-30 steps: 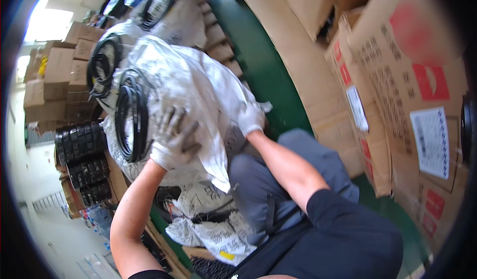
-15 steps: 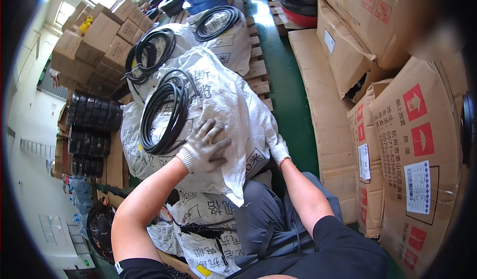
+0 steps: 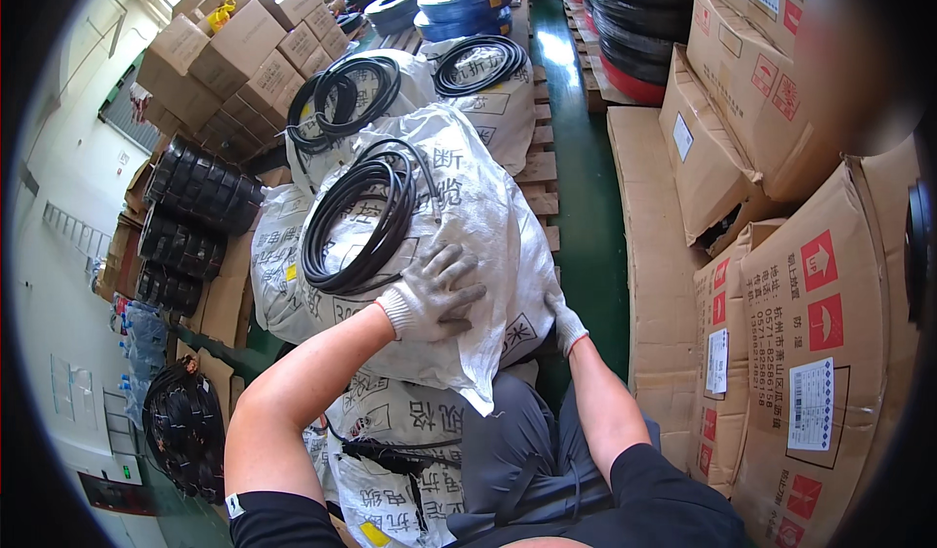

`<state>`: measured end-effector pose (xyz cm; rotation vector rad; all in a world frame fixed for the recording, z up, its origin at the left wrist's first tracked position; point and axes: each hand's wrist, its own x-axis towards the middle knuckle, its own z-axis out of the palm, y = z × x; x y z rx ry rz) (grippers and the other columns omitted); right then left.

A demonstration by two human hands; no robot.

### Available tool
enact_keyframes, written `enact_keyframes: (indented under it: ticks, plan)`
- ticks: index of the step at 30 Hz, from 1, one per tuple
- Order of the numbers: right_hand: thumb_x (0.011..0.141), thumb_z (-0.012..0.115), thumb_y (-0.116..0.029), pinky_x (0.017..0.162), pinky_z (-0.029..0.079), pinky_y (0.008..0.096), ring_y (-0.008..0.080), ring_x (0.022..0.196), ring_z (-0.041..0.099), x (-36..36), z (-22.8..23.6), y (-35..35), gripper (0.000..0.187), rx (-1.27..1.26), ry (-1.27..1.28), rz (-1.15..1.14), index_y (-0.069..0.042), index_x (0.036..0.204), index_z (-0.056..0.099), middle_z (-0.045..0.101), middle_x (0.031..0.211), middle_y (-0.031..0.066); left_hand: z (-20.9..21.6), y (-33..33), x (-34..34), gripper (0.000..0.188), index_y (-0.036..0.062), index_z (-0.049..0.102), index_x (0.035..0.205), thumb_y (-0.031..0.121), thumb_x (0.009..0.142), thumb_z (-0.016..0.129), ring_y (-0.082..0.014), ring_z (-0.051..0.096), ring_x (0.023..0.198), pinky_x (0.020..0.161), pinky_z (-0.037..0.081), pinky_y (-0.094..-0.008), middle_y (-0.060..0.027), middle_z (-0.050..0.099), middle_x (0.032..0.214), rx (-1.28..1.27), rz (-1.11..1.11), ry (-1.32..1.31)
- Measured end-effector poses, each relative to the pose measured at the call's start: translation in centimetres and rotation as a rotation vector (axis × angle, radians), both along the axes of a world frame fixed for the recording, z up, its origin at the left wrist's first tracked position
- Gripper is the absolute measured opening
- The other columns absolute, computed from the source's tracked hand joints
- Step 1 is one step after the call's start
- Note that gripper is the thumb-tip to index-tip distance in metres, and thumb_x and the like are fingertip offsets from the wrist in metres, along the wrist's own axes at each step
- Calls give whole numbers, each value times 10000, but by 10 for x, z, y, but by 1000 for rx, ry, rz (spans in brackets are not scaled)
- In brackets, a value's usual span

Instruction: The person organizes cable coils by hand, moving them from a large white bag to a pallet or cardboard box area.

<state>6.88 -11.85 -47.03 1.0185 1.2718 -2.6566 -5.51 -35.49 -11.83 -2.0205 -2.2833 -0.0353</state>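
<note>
Since half a second earlier, chiefly the head view has been swung, so that everything is now found a little farther toward three o'clock; the left hand (image 3: 437, 296) is kept at nearly the same spot on the white woven sack (image 3: 468, 202). Near the dial's centre the sack is rested, with a black cable coil (image 3: 342, 280) laid on its upper face toward ten o'clock, presumably flat so that rolling is prevented. At six o'clock on the sack, the gloved left hand is spread, palm against loose cloth, seemingly so that the bulk is steadied. At four o'clock, well apart from it, the right hand (image 3: 566, 324) is set at the sack's side (whether cloth is gripped cannot be told), apparently as a brace. Coil-topped sacks (image 3: 506, 119) are placed at eleven and one o'clock, lower sacks (image 3: 390, 406) at six, cardboard cartons (image 3: 830, 275) at three.
</note>
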Motion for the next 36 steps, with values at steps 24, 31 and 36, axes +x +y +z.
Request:
enact_keyframes:
  ticks: [24, 31, 36]
  plan:
    - [1049, 645, -658, 1121, 531, 481, 383, 1338, 671, 4, 2, -35, 837, 339, -261, -79, -67, 1625, 508, 697, 1479, 193, 6, 8, 3, 622, 224, 784, 1345, 491, 787, 854, -496, 495, 1503, 1258, 347, -676, -235, 581, 1580, -27, -3, 38]
    - [947, 720, -641, 1078, 567, 562, 493, 1299, 674, 17, 81, 3, 985, 1106, -495, 244, -122, 1694, 342, 506, 1560, 300, 0, -6, 0, 632, 227, 764, 1384, 508, 821, 828, -486, 463, 1534, 1285, 304, -670, -226, 541, 1627, -61, 38, 28]
    - [979, 748, -472, 1158, 513, 532, 496, 1390, 588, 43, 109, 80, 750, 1428, -390, -21, -84, 1566, 487, 529, 1535, 305, 2, -3, 0, 627, 227, 761, 1391, 506, 833, 823, -488, 464, 1534, 1289, 307, -660, -224, 548, 1621, -47, 29, 22]
